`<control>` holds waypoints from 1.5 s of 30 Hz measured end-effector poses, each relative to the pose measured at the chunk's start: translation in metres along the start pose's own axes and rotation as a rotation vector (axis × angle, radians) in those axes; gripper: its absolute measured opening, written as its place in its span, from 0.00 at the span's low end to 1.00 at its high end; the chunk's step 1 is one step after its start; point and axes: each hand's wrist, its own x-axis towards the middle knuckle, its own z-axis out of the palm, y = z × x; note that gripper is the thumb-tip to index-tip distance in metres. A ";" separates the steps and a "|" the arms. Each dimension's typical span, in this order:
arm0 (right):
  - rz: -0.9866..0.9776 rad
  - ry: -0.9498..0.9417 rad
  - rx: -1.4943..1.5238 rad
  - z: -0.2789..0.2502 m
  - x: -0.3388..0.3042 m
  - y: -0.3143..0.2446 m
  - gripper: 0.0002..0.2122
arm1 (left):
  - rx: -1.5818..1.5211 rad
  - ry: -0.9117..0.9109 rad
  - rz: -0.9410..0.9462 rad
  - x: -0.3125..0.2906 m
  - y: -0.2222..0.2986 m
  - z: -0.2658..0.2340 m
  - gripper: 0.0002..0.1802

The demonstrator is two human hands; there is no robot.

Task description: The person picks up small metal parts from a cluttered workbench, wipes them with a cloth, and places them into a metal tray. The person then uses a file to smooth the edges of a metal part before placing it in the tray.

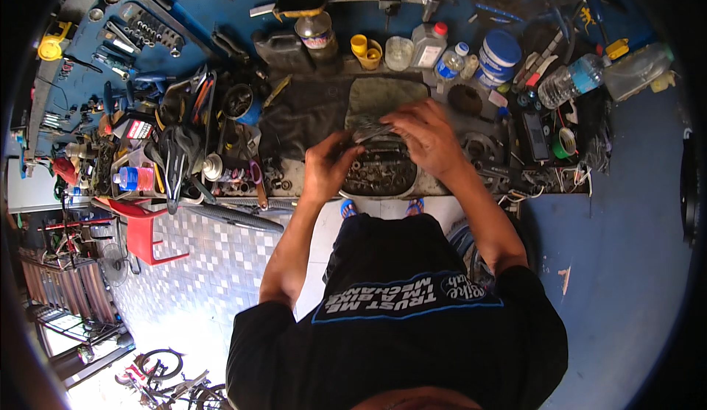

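Over the workbench, my left hand (324,168) and my right hand (429,141) come together around a small dark grey, shiny piece (370,129). The fingers of both hands are closed on its ends; its exact kind is too blurred to make out. Right below it, a rounded tray (379,191) full of small metal parts lies at the bench's near edge. Behind the piece, a folded grey-green cloth (387,95) is spread on the bench.
Bottles, jars and a blue-and-white tub (501,53) line the bench's back. Left lie a black bicycle saddle (177,156), pliers and a blue cup (241,104). A phone (535,136) and water bottle (571,81) are right. A red chair (143,235) stands left on the floor.
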 end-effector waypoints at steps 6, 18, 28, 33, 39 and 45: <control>0.018 0.022 -0.082 -0.002 0.003 0.017 0.16 | -0.150 -0.018 0.017 -0.006 0.013 -0.001 0.19; 0.089 0.171 0.114 -0.002 -0.013 0.033 0.09 | -0.081 -0.036 0.125 -0.004 0.027 -0.004 0.17; 0.311 0.139 0.181 -0.006 -0.023 0.030 0.10 | -0.007 -0.063 0.093 0.003 0.012 0.004 0.19; 0.283 0.147 0.115 -0.006 -0.029 0.037 0.09 | 0.064 -0.050 0.125 0.005 0.008 0.005 0.17; -0.027 0.133 0.158 -0.009 0.007 -0.028 0.10 | 0.152 -0.042 0.136 0.005 0.013 0.005 0.15; 0.033 0.008 0.011 0.006 -0.012 0.019 0.12 | -0.038 -0.034 0.117 0.000 0.022 -0.005 0.13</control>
